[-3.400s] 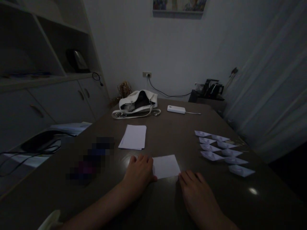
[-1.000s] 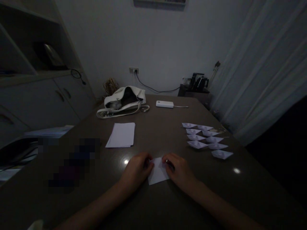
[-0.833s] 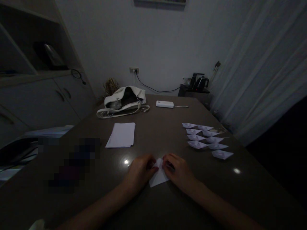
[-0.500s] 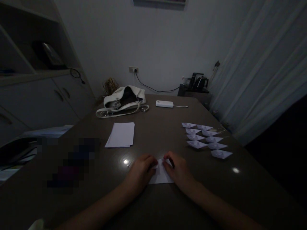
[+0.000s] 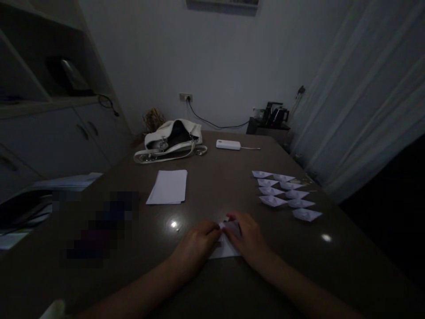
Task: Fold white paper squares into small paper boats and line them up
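Observation:
Between my hands, low in the middle of the head view, is a partly folded white sheet of paper (image 5: pixel 225 251), its straight edge toward me and its top narrowing to a point. My left hand (image 5: pixel 199 241) is closed on the upper left side of the paper, thumb and fingers pinched near the point. My right hand (image 5: pixel 247 237) pinches the upper right side, with a raised flap of paper inside its curved fingers. The fingers hide parts of the folds. To the right stand several folded paper boats (image 5: pixel 272 201) in two slanting rows.
A stack of white paper (image 5: pixel 168 187) lies beyond my left hand. Farther back are a white handbag (image 5: pixel 174 137) and a white power bank (image 5: pixel 228 145) with a short cord. A blurred-out dark patch (image 5: pixel 99 230) covers the left side of the brown table (image 5: pixel 212 177).
Earlier the paper lay flat between my separated hands. Both hands have come together, and its top corners are folded in to a point. Just now my left hand has shifted slightly toward me.

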{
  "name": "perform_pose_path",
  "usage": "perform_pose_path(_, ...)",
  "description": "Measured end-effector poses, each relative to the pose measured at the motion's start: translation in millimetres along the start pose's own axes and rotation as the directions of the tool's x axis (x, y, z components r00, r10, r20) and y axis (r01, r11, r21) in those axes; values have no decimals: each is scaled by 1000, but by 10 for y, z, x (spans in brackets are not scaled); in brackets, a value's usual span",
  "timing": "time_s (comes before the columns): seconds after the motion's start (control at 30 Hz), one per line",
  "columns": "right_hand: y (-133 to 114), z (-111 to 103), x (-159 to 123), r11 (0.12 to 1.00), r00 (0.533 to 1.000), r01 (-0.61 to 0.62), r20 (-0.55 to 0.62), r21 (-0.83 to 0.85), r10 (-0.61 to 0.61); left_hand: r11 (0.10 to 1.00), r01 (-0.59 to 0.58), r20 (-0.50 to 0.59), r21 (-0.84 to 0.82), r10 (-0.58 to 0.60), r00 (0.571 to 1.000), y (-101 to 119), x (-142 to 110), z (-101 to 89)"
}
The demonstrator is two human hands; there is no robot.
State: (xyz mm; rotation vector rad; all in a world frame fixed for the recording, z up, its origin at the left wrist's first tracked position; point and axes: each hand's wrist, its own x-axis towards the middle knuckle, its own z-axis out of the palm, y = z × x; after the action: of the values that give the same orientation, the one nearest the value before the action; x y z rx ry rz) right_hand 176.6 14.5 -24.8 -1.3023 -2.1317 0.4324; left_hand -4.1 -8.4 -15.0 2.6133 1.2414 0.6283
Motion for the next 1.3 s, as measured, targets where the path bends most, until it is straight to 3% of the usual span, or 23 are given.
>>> perform_pose_path(0.17,29,9,78,995,996,-91,6,44,91,989,-117,-25,94,120,992,34,-7,34)
perform_pose_path(0.67,-86,-6,121,973,979,-203,-28,-109,201,971,-203,47,126,199,979,73,10,-18)
perform_pose_path(0.83,-44,-101,123,967,965,-253,78,5,252,972,-183,43,147,178,983,72,-10,14)
perform_pose_path(0.93,-32,-114,80,962,958,-271,86,-38,273,972,-188,41,144,184,982,59,-14,41)
perform_pose_path(1.0,-37,-93,39,976,976,-202,70,-77,208,970,-195,42,146,191,981,53,-13,49)
perform_pose_path(1.1,-53,-58,-21,996,995,-5,95,-86,13,962,-224,44,158,220,975,50,-12,48)
perform_pose_path(1.3,-37,-77,-64,942,941,302,203,-144,-271,955,-242,75,173,232,970,49,-21,52)
